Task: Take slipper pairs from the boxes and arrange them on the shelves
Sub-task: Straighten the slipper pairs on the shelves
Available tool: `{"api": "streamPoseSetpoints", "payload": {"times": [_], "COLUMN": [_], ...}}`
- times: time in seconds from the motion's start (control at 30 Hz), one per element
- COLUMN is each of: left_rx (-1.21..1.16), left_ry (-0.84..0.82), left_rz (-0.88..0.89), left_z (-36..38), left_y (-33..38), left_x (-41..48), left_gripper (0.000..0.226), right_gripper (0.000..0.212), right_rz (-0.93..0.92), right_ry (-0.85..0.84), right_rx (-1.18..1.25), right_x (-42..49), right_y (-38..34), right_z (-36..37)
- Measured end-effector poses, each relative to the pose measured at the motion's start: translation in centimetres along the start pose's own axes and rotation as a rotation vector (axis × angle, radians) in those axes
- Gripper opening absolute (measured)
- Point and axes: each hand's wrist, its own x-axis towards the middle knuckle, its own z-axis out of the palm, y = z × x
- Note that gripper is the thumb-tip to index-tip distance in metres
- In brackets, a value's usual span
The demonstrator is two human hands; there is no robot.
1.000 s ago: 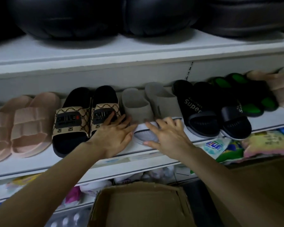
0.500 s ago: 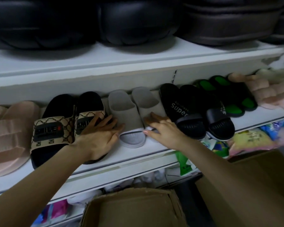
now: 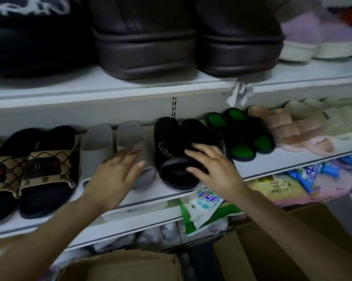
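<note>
A grey slipper pair (image 3: 112, 142) stands on the middle shelf (image 3: 171, 191), toes toward me. My left hand (image 3: 116, 175) lies flat over the front of the grey pair, fingers straight. To its right is a black pair printed "Super" (image 3: 169, 147). My right hand (image 3: 211, 169) rests with spread fingers on the straps of that black pair. A brown-patterned black pair (image 3: 39, 169) sits left of the grey one. An open cardboard box (image 3: 122, 266) stands below me.
Black-and-green slippers (image 3: 242, 134), pink ones (image 3: 286, 128) and pale ones (image 3: 333, 118) fill the shelf's right end. Large dark slippers (image 3: 144, 43) and lilac ones (image 3: 321, 37) sit on the upper shelf. Packets (image 3: 203, 205) crowd the lower shelf; a second box (image 3: 272, 246) is at lower right.
My right hand moved from the grey pair onto the black "Super" pair. My left hand shifted from the patterned pair's edge onto the grey pair. The view swung right.
</note>
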Motion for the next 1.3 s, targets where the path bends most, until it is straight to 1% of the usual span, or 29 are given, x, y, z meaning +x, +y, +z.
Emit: {"api": "streamPoseSetpoints", "payload": {"times": [0.03,0.1,0.17,0.23,0.3,0.33,0.43,0.47,0.53,0.57,0.6,0.7,0.73,0.77,0.83,0.87,0.97,1.03,1.13,1.23,1.3], "left_rx": [-0.017,-0.038,0.010,0.052,0.041,0.022,-0.132,-0.158,-0.108,-0.093,-0.091,-0.099,-0.081,-0.049,0.031,0.069,0.121,0.119,0.098,0.081,0.075], "left_ry": [-0.006,-0.018,-0.040,-0.058,-0.063,-0.071,-0.115,-0.113,-0.108,-0.073,-0.045,-0.034,-0.031,-0.011,0.057,0.088,0.105,0.130,0.097,0.056,0.014], "left_rz": [-0.004,-0.034,-0.056,-0.088,-0.149,-0.180,-0.279,-0.299,-0.298,-0.287,-0.284,-0.308,-0.317,-0.315,-0.306,-0.293,-0.205,-0.127,-0.042,0.045,0.106], "left_z": [1.3,3.7,5.7,6.8,7.2,7.3,7.0,7.0,7.2,7.5,7.8,8.4,8.5,8.6,8.6,8.6,8.6,8.8,9.6,11.8,13.7], "left_y": [1.7,4.9,7.4,9.1,10.2,10.6,11.0,11.1,11.4,11.3,11.3,11.0,11.1,11.2,12.0,12.5,14.7,16.3,18.9,22.1,24.5], "left_x": [0.5,1.5,2.0,2.5,2.7,2.6,2.5,2.7,2.9,3.0,2.9,2.7,2.6,2.6,3.0,3.4,5.0,6.5,9.0,11.4,12.7], "left_gripper": [0.083,0.091,0.103,0.112,0.112,0.110,0.123,0.114,0.070,0.054,0.048,0.048,0.051,0.059,0.075,0.079,0.074,0.071,0.072,0.082,0.085], "right_gripper": [0.054,0.060,0.064,0.065,0.065,0.064,0.064,0.065,0.066,0.066,0.065,0.067,0.068,0.068,0.069,0.069,0.066,0.065,0.075,0.078,0.082], "right_rz": [0.017,0.043,0.037,0.010,-0.008,-0.016,-0.038,-0.038,-0.027,-0.024,-0.025,-0.043,-0.049,-0.053,-0.046,-0.039,-0.027,-0.011,0.077,0.218,0.294], "right_ry": [-0.013,-0.142,-0.259,-0.321,-0.356,-0.372,-0.395,-0.395,-0.391,-0.385,-0.381,-0.403,-0.413,-0.426,-0.454,-0.450,-0.395,-0.339,-0.280,-0.227,-0.213], "right_rx": [-0.020,-0.051,-0.045,0.031,0.068,0.058,0.004,-0.003,-0.007,-0.009,-0.014,-0.035,-0.023,0.003,0.079,0.110,0.109,0.051,-0.075,-0.109,-0.133], "right_x": [-0.6,-1.2,-1.5,-1.2,-0.7,-0.4,0.1,0.2,0.8,1.1,1.5,1.7,1.6,1.5,1.4,1.2,-0.5,-2.2,-5.3,-8.8,-10.9], "right_y": [2.3,6.2,8.7,9.7,9.8,9.9,9.9,10.0,10.0,10.1,10.1,10.4,10.5,10.7,11.2,11.7,13.9,16.1,20.5,25.2,28.2], "right_z": [-0.9,-2.3,-2.6,-2.5,-2.3,-2.2,-1.9,-1.7,-1.3,-1.0,-0.8,-0.5,-0.6,-0.8,-1.7,-2.3,-4.7,-6.6,-9.4,-12.0,-13.6]}}
